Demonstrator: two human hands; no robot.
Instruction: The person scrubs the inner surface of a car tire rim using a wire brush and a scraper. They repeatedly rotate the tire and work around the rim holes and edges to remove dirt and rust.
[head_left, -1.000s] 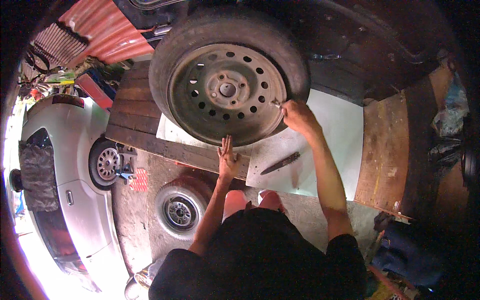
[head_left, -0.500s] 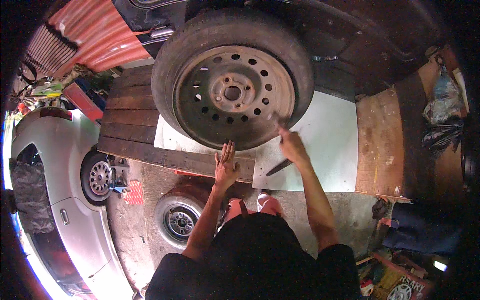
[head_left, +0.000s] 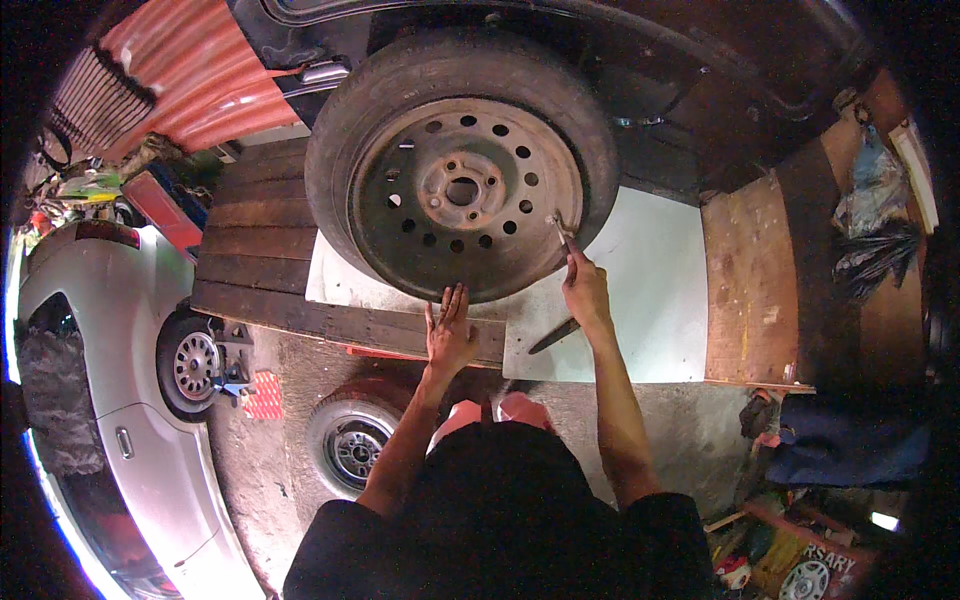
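The steel wheel (head_left: 485, 200) looks heavy, stiff, best gripped by its tyre (head_left: 335, 170); right fingers (head_left: 575, 268) clasp a hand tool (head_left: 562, 230), left fingers (head_left: 449, 300) (straight, empty) meet the wheel's lower edge.

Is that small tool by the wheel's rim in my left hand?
No, the right hand grips the small tool, while the left hand has its fingers extended at the near edge of the wheel.

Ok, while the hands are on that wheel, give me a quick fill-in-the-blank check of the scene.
1. Only the ____ hand holds the small tool at the big wheel.
2. Black or white, the sheet under the flat dark tool is ____.
3. The floor wheel lies toward the person's ____ side.

Missing words: right; white; left.
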